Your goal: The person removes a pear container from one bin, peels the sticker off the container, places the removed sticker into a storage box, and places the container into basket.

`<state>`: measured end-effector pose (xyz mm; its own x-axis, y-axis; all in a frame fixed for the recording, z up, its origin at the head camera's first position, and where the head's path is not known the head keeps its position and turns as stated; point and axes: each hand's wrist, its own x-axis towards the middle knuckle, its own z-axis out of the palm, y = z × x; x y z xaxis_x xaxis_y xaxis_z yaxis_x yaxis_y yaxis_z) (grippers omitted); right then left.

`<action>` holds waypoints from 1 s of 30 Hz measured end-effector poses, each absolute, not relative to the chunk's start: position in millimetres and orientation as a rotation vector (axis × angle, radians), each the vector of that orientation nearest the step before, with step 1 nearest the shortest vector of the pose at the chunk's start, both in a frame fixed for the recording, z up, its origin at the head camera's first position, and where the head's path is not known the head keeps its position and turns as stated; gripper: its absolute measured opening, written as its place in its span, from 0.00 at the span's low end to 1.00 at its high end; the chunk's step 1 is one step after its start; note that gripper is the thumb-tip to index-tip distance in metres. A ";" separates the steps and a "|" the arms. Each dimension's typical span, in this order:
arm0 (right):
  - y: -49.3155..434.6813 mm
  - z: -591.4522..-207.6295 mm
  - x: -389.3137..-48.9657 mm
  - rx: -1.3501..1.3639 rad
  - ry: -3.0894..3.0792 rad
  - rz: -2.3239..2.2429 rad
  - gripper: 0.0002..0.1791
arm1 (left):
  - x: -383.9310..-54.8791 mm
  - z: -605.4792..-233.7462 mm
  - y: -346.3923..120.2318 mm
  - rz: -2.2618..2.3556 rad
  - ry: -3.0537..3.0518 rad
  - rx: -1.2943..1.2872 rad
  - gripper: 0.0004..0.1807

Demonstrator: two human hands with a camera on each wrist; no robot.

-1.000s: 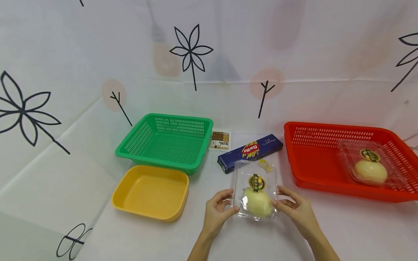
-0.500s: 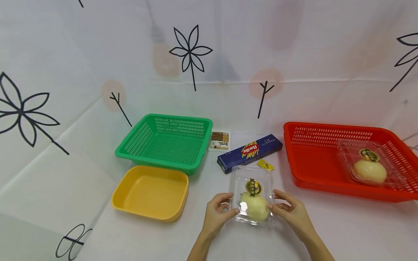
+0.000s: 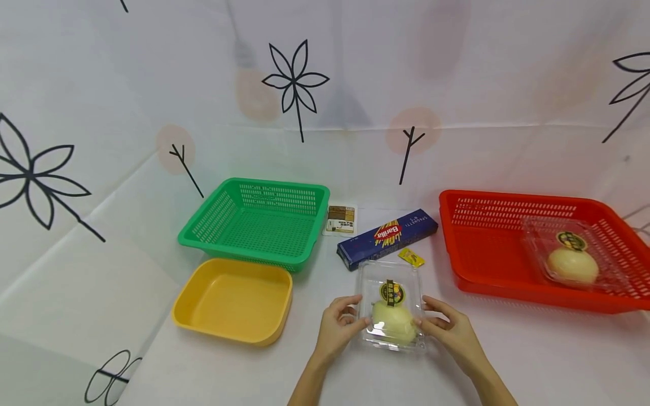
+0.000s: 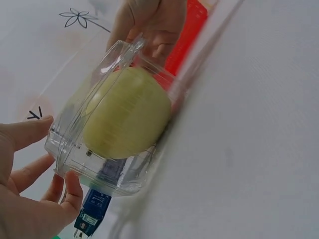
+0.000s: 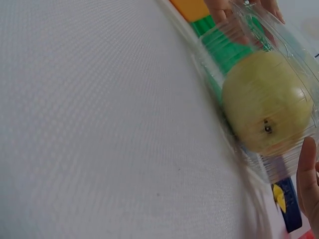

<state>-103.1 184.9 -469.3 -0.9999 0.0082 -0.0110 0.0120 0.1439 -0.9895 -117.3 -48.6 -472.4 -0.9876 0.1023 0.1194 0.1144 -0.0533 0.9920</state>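
Observation:
A clear plastic clamshell box (image 3: 373, 273) with a black-and-yellow label stands between both hands at the front of the table. Inside it sits a pale yellow-green round fruit (image 3: 393, 322), also large in both wrist views. My left hand (image 3: 336, 328) grips the box's left side, thumb at the near corner and fingers along the edge. On the opposite side my right hand (image 3: 452, 332) holds it in the same way. In the left wrist view, fingers (image 4: 30, 134) touch the box's edge. Its base seems to rest on the white tablecloth.
Behind the box lie a blue spaghetti box (image 3: 406, 227) and a small yellow sachet (image 3: 411, 257). A card (image 3: 341, 220) is farther back. Left stand a green basket (image 3: 269, 225) and a yellow tray (image 3: 236, 299). The red basket (image 3: 487, 254) at right holds another boxed fruit (image 3: 574, 265).
Both hands have drawn the clear box slightly toward me and to the left. The yellow sachet, earlier seen partly through the box, now shows uncovered behind it.

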 end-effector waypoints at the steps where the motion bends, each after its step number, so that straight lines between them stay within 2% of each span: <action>1: 185.0 -469.0 -103.4 0.025 2.373 -2.046 0.30 | -119.9 -471.3 -47.0 -2.234 -2.178 -0.231 0.25; 16: 187.6 -467.8 -105.2 0.047 2.353 -1.956 0.32 | -164.0 -465.6 -34.2 -1.899 -2.401 -0.346 0.27; 30: 190.0 -461.5 -108.4 -0.043 2.449 -1.822 0.34 | -175.1 -476.0 -21.3 -1.903 -2.292 -0.310 0.19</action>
